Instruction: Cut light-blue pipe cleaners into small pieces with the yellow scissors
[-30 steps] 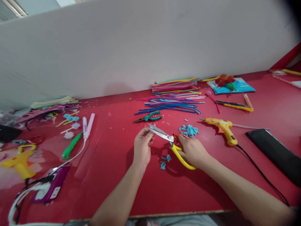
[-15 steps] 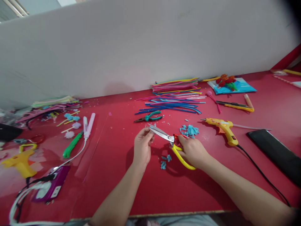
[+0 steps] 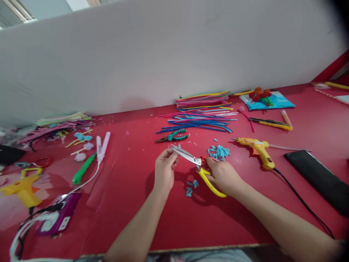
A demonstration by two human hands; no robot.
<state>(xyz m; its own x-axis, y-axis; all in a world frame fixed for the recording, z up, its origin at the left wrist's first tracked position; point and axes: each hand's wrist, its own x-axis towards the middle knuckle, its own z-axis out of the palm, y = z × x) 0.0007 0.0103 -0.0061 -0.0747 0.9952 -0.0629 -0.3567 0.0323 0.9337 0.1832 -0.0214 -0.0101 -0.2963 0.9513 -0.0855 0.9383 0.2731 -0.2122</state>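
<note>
My right hand [image 3: 226,177] is wrapped round the handles of a pair of scissors [image 3: 193,158], one handle yellow and one red. Their blades point up and left, nearly closed. At the tips, my left hand [image 3: 165,169] is closed in a pinch; whatever lies between its fingers is too small to make out. A pile of short blue fuzzy pieces [image 3: 221,151] lies just beyond my right hand. Between my wrists sit a few more blue cut pieces [image 3: 189,191]. Green-handled pliers [image 3: 174,136] rest on the red table beyond my left hand.
Bundled pipe cleaners [image 3: 201,118] lie along the grey partition [image 3: 163,54]. To the right are a yellow glue gun [image 3: 260,149] with its cord and a black phone [image 3: 316,180]. Leftward lie a pink straightener [image 3: 103,147], a green-handled knife [image 3: 84,169], a purple power strip [image 3: 68,214] and another glue gun [image 3: 23,189].
The view has shifted very slightly. Both hands and the scissors stay in nearly the same place, with the blade tips still at my left fingers.
</note>
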